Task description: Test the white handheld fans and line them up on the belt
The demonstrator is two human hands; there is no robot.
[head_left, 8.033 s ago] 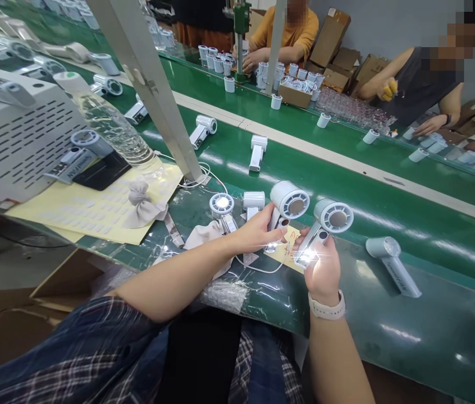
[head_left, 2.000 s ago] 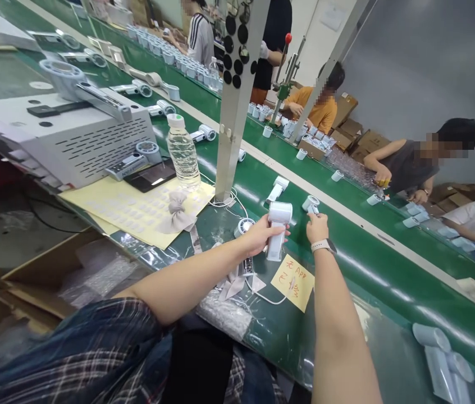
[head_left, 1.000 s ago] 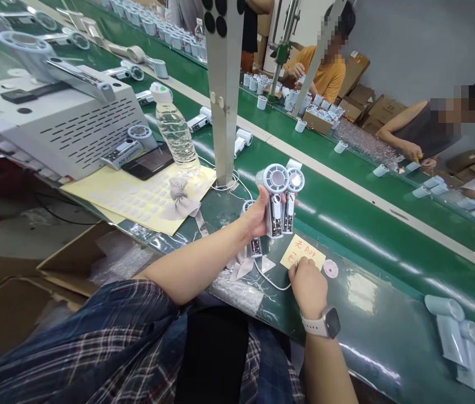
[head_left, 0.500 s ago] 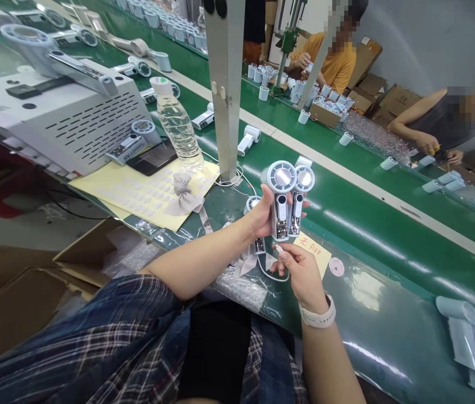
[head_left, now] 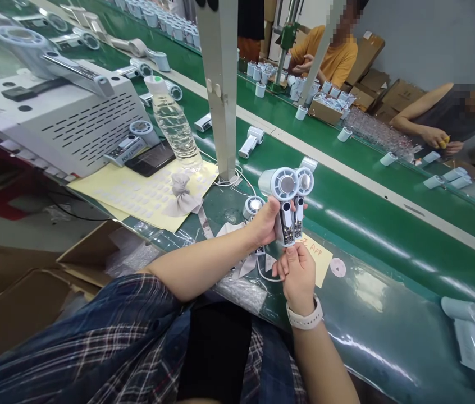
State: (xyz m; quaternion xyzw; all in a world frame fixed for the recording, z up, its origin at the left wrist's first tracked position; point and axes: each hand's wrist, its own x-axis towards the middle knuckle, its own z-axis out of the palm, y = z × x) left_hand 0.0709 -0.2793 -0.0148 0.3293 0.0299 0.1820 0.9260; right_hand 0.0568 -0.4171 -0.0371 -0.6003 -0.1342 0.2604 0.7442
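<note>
My left hand [head_left: 266, 220] is closed around two light-blue handheld fans, held upright side by side above the bench. The nearer fan [head_left: 284, 184] has an uncovered handle with a circuit board showing; the other fan [head_left: 305, 181] stands partly behind it and looks alike. Just below, my right hand [head_left: 298, 275] pinches the end of a white cable [head_left: 269, 278] against the bottom of the nearer fan's handle. My fingers hide the plug, so I cannot tell whether it is in the socket. Behind my left wrist a third fan [head_left: 254, 206] lies on the bench, partly covered.
A green conveyor [head_left: 347, 207] runs beyond the bench, carrying a fan [head_left: 251, 141]. To the left are a water bottle [head_left: 174, 123], a yellow label sheet [head_left: 149, 193] and a white metal box [head_left: 81, 123]. A metal post [head_left: 222, 95] rises nearby. Two people work across the conveyor.
My right hand has moved up, bringing the cable's plug from below the fans to the nearer fan's base. The two fans have tilted and shifted slightly in my left hand.
</note>
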